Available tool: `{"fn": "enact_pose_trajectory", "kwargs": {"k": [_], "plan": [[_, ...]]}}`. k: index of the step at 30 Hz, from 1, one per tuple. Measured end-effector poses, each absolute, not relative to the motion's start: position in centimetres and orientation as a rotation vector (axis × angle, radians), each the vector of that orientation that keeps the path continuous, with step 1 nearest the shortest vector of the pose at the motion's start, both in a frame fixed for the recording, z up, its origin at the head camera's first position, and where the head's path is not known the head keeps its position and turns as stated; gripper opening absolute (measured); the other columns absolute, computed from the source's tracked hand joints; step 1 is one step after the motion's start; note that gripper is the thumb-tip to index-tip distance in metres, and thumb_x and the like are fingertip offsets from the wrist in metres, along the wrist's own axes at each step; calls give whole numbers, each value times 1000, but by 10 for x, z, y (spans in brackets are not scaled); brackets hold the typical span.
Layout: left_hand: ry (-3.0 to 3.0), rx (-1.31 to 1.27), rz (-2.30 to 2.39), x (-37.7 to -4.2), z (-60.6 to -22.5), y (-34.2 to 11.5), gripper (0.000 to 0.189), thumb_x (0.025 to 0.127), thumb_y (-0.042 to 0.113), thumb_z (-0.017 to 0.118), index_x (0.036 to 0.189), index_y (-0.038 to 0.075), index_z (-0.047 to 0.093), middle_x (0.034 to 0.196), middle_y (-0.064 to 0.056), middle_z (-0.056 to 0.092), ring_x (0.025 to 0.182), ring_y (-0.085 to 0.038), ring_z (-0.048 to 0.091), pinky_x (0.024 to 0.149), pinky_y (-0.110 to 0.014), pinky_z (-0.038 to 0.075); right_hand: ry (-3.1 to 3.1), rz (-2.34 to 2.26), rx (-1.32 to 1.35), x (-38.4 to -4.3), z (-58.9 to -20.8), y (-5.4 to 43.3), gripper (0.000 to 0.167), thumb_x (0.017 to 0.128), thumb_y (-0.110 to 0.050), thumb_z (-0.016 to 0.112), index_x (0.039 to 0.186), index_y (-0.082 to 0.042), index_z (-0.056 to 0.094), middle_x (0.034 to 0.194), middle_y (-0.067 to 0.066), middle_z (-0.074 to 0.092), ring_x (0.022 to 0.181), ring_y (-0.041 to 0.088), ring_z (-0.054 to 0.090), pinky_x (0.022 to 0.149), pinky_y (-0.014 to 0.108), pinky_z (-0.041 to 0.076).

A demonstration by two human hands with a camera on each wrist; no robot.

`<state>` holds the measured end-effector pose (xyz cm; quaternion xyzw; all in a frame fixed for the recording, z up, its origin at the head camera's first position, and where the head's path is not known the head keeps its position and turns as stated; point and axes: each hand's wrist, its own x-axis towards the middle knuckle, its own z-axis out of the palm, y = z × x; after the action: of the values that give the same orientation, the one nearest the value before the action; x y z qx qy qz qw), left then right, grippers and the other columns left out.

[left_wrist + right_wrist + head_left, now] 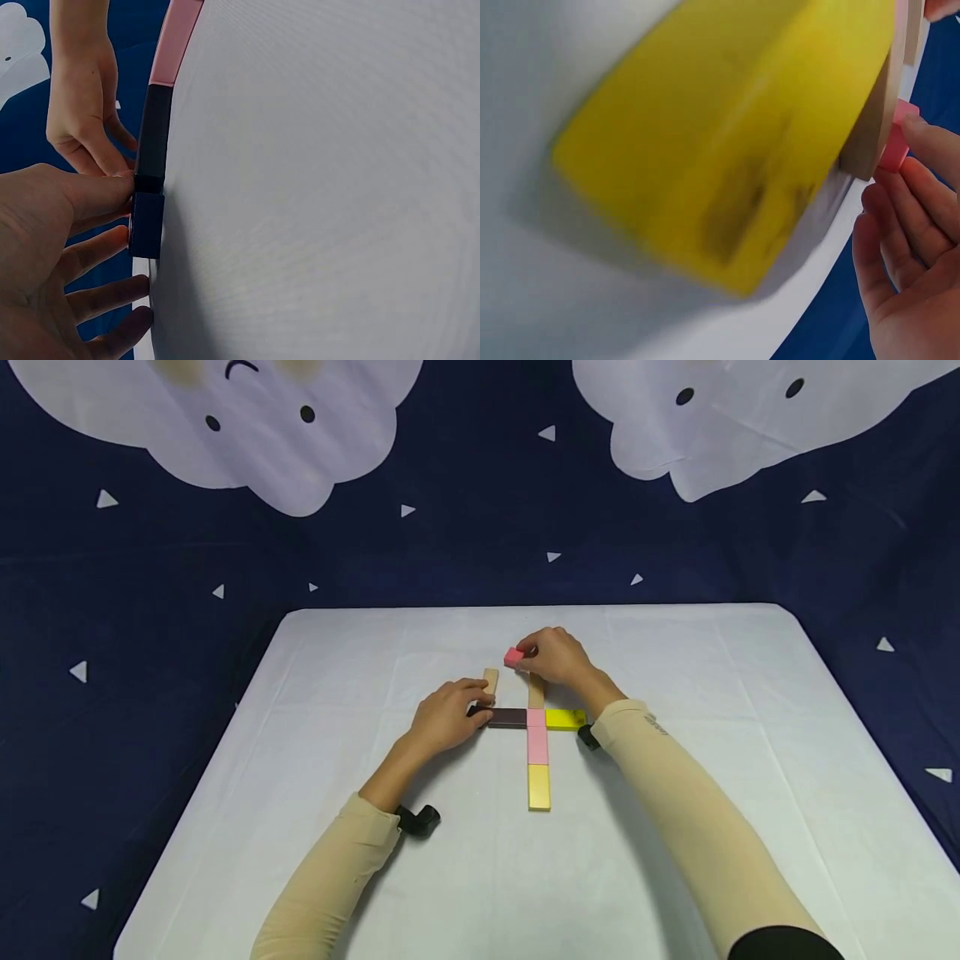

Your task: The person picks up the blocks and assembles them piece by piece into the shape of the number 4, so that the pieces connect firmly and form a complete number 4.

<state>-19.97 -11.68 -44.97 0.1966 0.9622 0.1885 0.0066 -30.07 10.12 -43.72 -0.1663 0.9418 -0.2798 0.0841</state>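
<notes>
Between the thumb and fingers of my right hand (553, 654) is a small reddish-pink block (513, 657), near the top of an upright wooden block (536, 692). My left hand (446, 714) pinches a dark blue block (146, 225) at the left end of the row, its thumb tip right at the joint with a black block (507, 718). Another wooden block (491, 677) rises beside the left fingertips. Pink blocks (537, 746) form the middle of a cross, with a bright yellow block (566, 719) to the right and a gold-yellow block (538, 787) below.
A white cloth-covered table (675, 827) lies under the blocks, its far edge beyond the right hand. Dark blue fabric (480, 552) with clouds and triangles hangs behind. The right wrist's black camera (588, 737) sits close to the yellow block's end.
</notes>
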Motion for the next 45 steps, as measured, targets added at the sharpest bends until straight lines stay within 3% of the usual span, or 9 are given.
{"fn": "enact_pose_trajectory", "kwargs": {"k": [12,21,45], "plan": [[3016,620,585,-200,-452,-116,27,90,37,67,113,25,72,136,6,54,120,-22,51,88,-47,47,2857,-741,-538,-295,-441,85,37,84,-28,74,116,-10,71,110,4,69,104,24,57,93,45,43],[3025,624,591,-201,-452,-117,26,90,37,67,113,25,72,135,6,54,120,-22,52,89,-46,47,2925,-669,-528,-295,-442,78,30,93,-27,62,117,-11,71,120,7,65,114,26,56,98,45,41],[3009,594,589,-200,-450,-117,28,90,38,67,114,25,72,138,7,52,122,-22,51,90,-46,46,2905,-675,-582,-296,-445,72,30,92,-26,63,118,-12,70,119,6,65,112,25,57,96,43,43]]}}
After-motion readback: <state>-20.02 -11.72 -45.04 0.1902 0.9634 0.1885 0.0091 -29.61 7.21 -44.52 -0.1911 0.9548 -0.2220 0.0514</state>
